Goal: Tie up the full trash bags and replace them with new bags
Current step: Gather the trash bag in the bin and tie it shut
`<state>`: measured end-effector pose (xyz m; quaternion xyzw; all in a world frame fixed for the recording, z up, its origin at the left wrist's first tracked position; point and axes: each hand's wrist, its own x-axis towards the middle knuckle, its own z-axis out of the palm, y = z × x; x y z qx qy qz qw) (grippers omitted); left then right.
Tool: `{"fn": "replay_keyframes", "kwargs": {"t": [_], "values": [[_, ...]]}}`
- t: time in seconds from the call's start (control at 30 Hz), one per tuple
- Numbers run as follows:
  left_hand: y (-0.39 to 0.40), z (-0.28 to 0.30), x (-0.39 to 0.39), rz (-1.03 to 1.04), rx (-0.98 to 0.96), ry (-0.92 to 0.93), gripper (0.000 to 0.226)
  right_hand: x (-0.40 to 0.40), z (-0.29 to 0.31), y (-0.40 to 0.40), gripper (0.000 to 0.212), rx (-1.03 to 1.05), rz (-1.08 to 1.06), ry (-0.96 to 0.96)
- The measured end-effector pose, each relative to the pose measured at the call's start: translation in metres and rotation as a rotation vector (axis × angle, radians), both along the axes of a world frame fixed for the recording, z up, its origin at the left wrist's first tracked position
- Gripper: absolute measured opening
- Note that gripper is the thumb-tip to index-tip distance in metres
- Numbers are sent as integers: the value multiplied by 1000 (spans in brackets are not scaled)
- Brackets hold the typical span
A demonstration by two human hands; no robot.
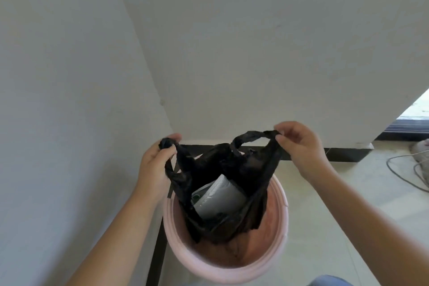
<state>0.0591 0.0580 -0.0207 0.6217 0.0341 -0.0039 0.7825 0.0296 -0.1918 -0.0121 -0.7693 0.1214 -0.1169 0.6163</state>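
Observation:
A black plastic trash bag (253, 169) hangs partly lifted out of a round pink bin (222, 267) in the corner of the room. Grey-white rubbish (218, 197) shows through the bag's open mouth. My left hand (157, 160) grips the bag's left handle, bunched in the fingers. My right hand (301, 146) pinches the right handle loop between thumb and fingers. The two handles are pulled apart, so the mouth stays wide. The bag's bottom still sits inside the bin.
White walls meet in a corner just behind the bin, with a dark skirting board (343, 154) along the floor. Grey cables (401, 169) lie on the pale tiled floor at right. A doorway threshold (411, 126) shows at far right.

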Motion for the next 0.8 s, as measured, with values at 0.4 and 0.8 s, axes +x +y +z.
{"fn": "replay_keyframes", "kwargs": {"t": [0.4,0.8], "values": [[-29,5,4,-312,416,99,27,-9,18,-22,37,-219,252,268],[-33,2,0,1,245,43,33,3,36,-10,26,391,363,233]]}}
